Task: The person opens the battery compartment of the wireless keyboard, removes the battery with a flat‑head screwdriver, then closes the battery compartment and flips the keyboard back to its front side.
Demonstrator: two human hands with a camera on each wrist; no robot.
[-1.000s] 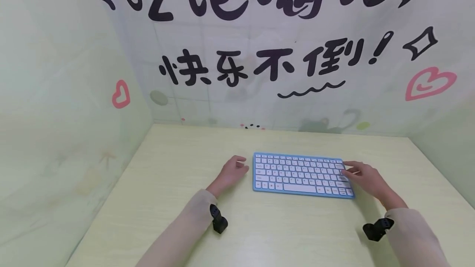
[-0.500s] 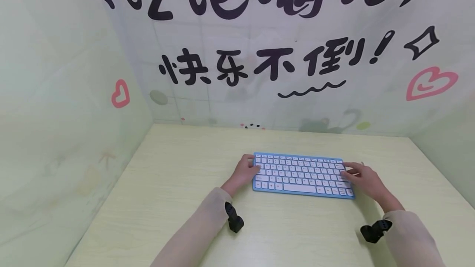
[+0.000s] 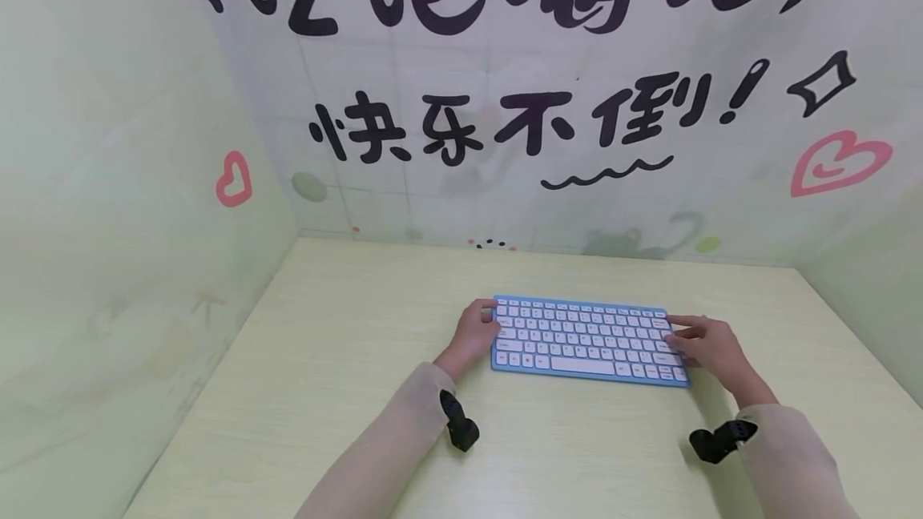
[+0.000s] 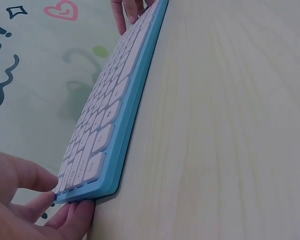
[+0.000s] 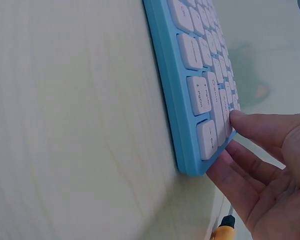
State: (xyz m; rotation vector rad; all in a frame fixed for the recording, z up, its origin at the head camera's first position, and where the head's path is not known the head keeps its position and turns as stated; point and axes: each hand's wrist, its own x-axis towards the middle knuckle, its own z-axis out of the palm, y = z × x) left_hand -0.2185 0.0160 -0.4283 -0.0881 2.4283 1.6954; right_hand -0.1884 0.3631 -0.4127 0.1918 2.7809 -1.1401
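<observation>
A blue keyboard with white keys lies on the table, its long side roughly facing me. At its left end my left hand pinches the edge. The left wrist view shows that thumb over the keys of the keyboard and fingers against the underside of its end. My right hand grips the opposite end. In the right wrist view, the right thumb presses on the keys while the other fingers go under the edge, partly hidden.
Beneath is a pale wood-grain table. A printed wall sheet rises at its back edge, with more sheeting at both sides. Behind the right hand, an orange-and-black object with a thin shaft shows only in the right wrist view.
My left hand has come right from beside the keyboard and taken hold of its left end. The right hand has stayed at the right end; the keyboard has hardly moved.
</observation>
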